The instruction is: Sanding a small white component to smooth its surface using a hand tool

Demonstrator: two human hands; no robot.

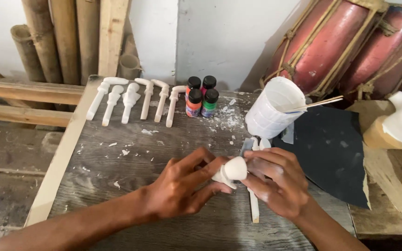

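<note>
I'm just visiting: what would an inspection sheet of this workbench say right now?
Surface: grey wooden table, flecked with white chips.
Job's things: white carved piece held in both hands.
Clutter: six white carved pieces in a row; four paint bottles; white cup with sticks; dark sheet.
Grippers: left hand and right hand grip the piece.
Cables: nothing seen.
Surroundings: bamboo poles; two red drums.
</note>
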